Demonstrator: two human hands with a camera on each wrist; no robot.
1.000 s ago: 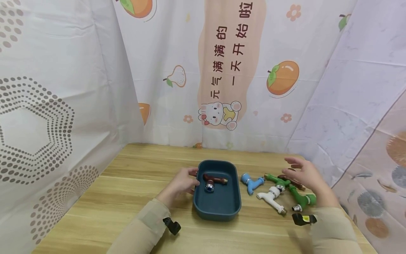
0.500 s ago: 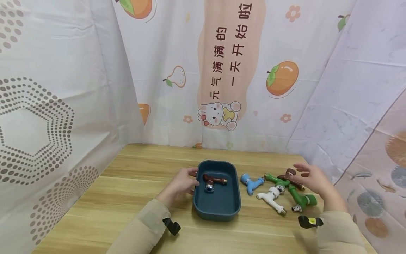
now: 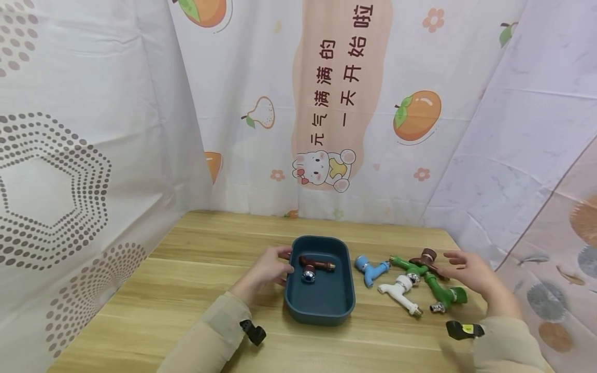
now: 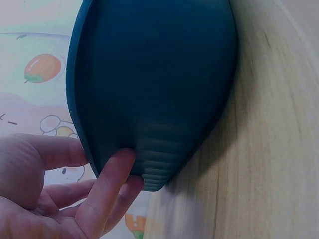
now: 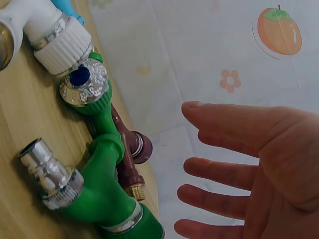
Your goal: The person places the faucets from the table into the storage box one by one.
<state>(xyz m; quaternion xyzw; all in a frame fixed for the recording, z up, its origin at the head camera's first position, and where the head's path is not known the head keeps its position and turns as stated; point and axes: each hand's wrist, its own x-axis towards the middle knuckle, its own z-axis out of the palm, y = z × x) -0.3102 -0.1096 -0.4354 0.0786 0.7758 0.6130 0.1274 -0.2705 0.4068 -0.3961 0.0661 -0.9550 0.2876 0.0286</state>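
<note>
My left hand [image 3: 270, 268] grips the left rim of a dark teal tray [image 3: 326, 305]; in the left wrist view its fingers [image 4: 112, 179] curl round the tray's wall [image 4: 159, 74]. A brown faucet [image 3: 313, 267] lies inside the tray. To the right, loose on the table, lie a blue faucet [image 3: 370, 269], a white faucet [image 3: 401, 290], a green faucet [image 3: 443, 295] and another brown faucet [image 3: 424, 258]. My right hand [image 3: 473, 270] hovers open just right of that brown faucet [image 5: 127, 154] and the green faucet [image 5: 102, 184], with its fingers [image 5: 234, 174] spread and holding nothing.
The wooden table [image 3: 186, 269] is enclosed by printed curtains at the back, left and right. Its right edge runs close behind my right hand. A second green faucet [image 3: 404, 264] lies between the blue and brown ones. Bare wood stretches left of the tray.
My right hand has slid rightward and towards me, uncovering the brown faucet on the table. The left hand keeps its grip on the tray rim.
</note>
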